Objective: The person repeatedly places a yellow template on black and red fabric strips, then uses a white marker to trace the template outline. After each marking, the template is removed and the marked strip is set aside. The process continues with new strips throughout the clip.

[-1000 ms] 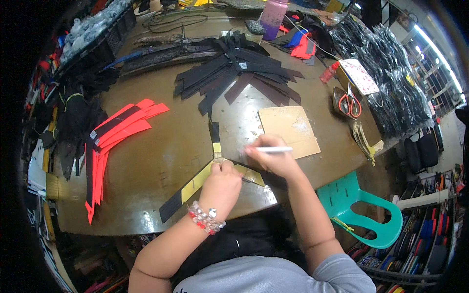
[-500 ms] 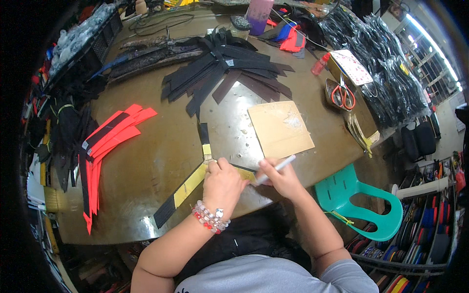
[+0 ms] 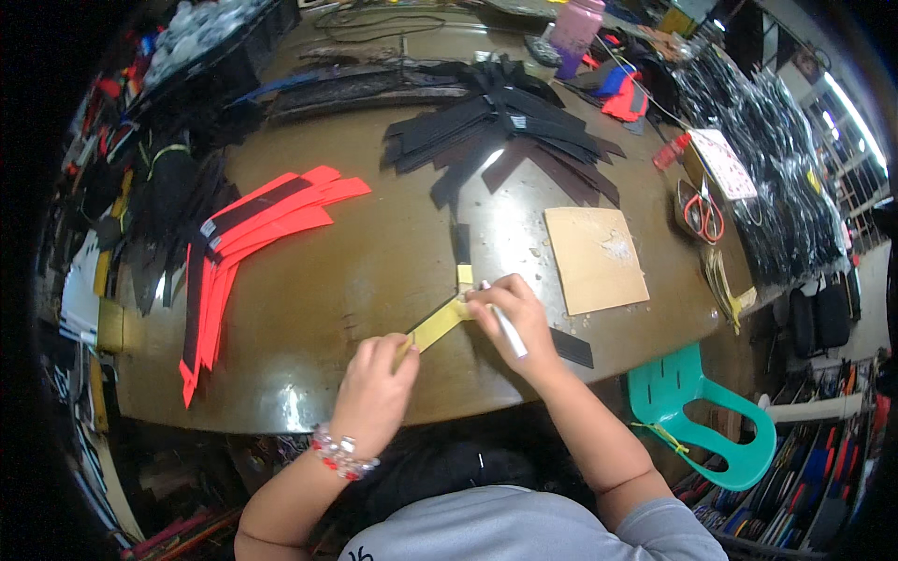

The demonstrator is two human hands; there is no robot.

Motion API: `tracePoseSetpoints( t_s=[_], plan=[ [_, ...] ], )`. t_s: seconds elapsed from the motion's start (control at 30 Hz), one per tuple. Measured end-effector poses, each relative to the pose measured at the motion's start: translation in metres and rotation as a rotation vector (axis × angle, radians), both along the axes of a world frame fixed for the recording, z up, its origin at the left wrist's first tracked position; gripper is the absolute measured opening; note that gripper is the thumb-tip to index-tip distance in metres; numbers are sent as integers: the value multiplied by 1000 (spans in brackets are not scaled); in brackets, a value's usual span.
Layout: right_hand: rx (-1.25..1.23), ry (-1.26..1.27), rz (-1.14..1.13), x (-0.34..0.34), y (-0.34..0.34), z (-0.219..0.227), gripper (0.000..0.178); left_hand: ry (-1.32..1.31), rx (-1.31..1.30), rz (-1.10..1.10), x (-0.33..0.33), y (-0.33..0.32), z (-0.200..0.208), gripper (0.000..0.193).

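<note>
A black three-armed strap piece [image 3: 463,245] with yellow sections lies near the table's front edge. My left hand [image 3: 374,383] has its fingers closed on the lower-left arm, at the end of its yellow strip [image 3: 438,323]; the black tip there is hidden. In my right hand [image 3: 510,313] is a slim white pen [image 3: 511,335], tilted. That hand's fingers are over the middle joint, so where the pen's tip rests cannot be made out. Past the right hand shows the black end of the right arm [image 3: 572,349].
Orange-red and black strips [image 3: 267,210] are stacked at left, a pile of black strips [image 3: 486,122] farther back. A tan board [image 3: 597,262] lies at right, with orange-handled scissors [image 3: 703,217] beyond. A green plastic chair [image 3: 655,388] stands by the table's right front edge.
My left hand has shifted from the joint down to the lower-left arm. The right hand, still with the pen, has gone from the right arm to the joint. The whole view has turned left.
</note>
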State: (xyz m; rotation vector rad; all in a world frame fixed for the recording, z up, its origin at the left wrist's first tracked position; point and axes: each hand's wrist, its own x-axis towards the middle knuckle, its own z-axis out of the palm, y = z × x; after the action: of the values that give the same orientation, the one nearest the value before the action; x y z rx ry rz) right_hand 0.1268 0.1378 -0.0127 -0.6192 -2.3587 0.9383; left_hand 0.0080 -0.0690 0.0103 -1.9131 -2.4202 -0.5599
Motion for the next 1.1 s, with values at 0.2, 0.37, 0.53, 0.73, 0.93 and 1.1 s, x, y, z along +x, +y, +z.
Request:
tracePoseSetpoints(
  t_s=[0.2,0.37,0.53,0.73,0.93,1.1],
  plan=[
    [-265,68,-186,-24,-22,31,22,314,-146,104,46,6,-2,41],
    [-218,-142,46,-51,-79,27,30,34,-130,119,67,-3,-16,77],
    [59,-57,90,-58,-103,32,20,-194,-82,96,72,-7,-40,65],
    [-541,-138,312,-49,-90,33,13,146,-181,33,60,-2,-18,48],
    [-312,504,151,-94,94,29,42,-22,-14,112,-4,42,12,33],
    [472,26,-107,-127,224,21,31,-421,58,151,-19,59,6,25]
  ],
)
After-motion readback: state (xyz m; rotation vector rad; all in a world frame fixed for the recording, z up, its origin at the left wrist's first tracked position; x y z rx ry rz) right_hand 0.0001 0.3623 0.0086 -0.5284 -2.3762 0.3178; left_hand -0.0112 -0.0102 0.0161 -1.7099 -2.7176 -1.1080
